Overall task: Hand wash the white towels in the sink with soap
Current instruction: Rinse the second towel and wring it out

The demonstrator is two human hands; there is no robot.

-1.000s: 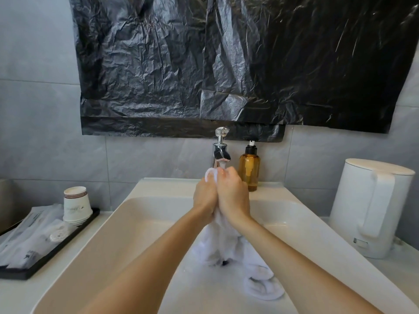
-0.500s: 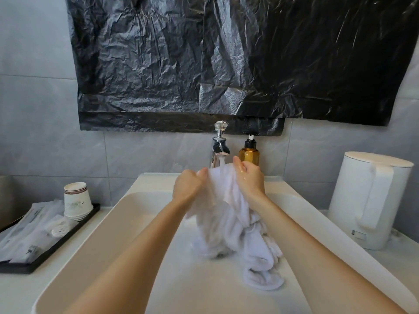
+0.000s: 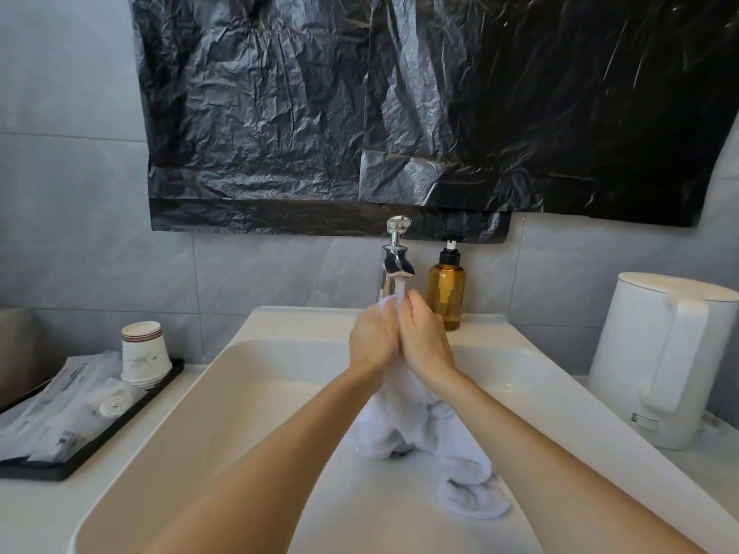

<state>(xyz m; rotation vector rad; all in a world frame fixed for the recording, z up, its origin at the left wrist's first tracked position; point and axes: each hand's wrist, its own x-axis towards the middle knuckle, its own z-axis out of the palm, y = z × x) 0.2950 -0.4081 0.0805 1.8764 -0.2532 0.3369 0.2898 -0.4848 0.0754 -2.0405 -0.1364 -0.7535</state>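
Grey-tiled wall, sink (image 3: 248,393) below. Left hand (image 3: 374,337) and right hand (image 3: 426,343) clamp bunched towel (image 3: 404,417) under tap (image 3: 396,265). Looks soaked, limp, heavy (likely slippery); best held by gathered top.

No writing here can be read. The paper cups (image 3: 144,351) left of the sink (image 3: 224,397) bear a faint mark, too small to make out. The wrapped packets (image 3: 60,409) on the tray (image 3: 124,423), also left of the sink, show blurred dark print. The kettle (image 3: 660,353) right of the sink has a small, unreadable label low on its side.
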